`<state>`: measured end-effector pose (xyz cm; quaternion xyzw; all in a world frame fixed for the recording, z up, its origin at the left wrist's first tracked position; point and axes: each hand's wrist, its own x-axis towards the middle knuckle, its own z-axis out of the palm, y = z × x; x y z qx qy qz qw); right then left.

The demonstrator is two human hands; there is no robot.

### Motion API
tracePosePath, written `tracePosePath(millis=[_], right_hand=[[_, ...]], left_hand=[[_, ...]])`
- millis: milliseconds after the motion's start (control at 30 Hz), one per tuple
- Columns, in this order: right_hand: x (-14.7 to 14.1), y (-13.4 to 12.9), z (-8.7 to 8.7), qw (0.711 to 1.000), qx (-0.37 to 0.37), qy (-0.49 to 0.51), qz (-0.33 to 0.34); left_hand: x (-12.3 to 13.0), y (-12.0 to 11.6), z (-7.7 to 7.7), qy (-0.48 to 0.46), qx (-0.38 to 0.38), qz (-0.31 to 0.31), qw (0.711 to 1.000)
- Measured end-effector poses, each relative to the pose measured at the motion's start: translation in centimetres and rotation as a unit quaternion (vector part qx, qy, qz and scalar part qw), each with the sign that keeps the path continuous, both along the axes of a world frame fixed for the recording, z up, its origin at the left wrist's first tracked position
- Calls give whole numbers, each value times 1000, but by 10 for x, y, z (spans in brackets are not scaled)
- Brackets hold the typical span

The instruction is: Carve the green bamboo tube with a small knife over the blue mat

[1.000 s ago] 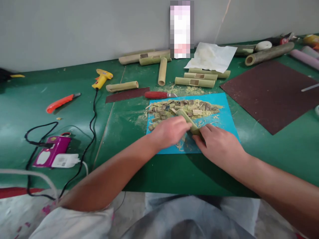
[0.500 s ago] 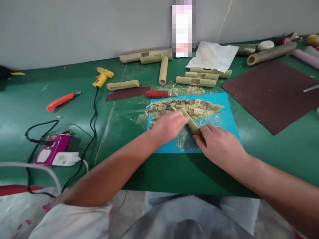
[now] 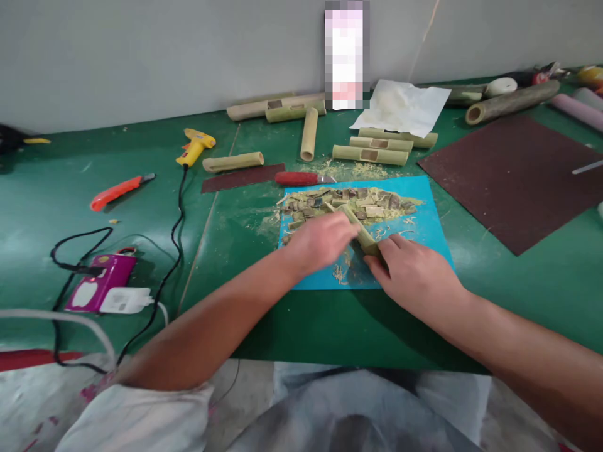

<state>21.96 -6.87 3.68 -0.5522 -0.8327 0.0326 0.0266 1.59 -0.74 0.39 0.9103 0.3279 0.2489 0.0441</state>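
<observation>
A short pale green bamboo tube [image 3: 360,230] lies at a slant above the blue sheet [image 3: 436,220]. Its near end is gripped by my right hand [image 3: 414,267], fingers wrapped round it. My left hand [image 3: 323,242] is closed, its fingertips against the tube's left side; what it pinches, if anything, is hidden. Behind the hands, a heap of bamboo chips [image 3: 348,201] and shavings covers the sheet's far part. Just past the sheet lies a red-handled knife [image 3: 301,179].
To the left are a yellow glue gun [image 3: 196,145], an orange utility knife [image 3: 120,193] and a purple power strip [image 3: 104,279] with cables. Several notched bamboo tubes [image 3: 370,154] lie at the back, near white paper [image 3: 400,107]. A dark brown sheet [image 3: 516,182] is on the right.
My left hand has shifted very slightly right along the tube. The right hand and the tube stay in place.
</observation>
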Motion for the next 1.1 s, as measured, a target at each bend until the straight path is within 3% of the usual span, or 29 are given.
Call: tracePosePath(millis=[67, 167, 300, 433, 533, 667, 767, 900, 1000, 1100], right_hand=[[0, 0, 0, 1000, 2, 1, -4], [0, -1, 0, 1000, 1, 8, 2], [0, -1, 1, 1000, -5, 7, -10], [0, 0, 1, 1000, -9, 11, 1], [0, 0, 1, 1000, -11, 7, -9], [0, -1, 1, 1000, -9, 9, -2], [0, -1, 1, 1000, -8, 3, -8], [0, 0, 2, 1000, -11, 5, -2], [0, 0, 3, 1000, -11, 3, -10], [-1, 0, 3, 1000, -24, 4, -3]], left_hand=[[0, -1, 2, -24, 12, 29, 999], [0, -4, 4, 2, -18, -20, 1000], [0, -4, 3, -28, -13, 27, 999], [1, -3, 3, -8, -23, -11, 1000], [0, -3, 3, -33, -8, 43, 998], [0, -4, 3, -9, -21, -15, 1000], [1, -4, 3, -44, -4, 36, 998], [3, -5, 4, -7, -14, -42, 999], [3, -5, 5, -54, -2, 35, 998], [3, -6, 5, -2, -52, -37, 998]])
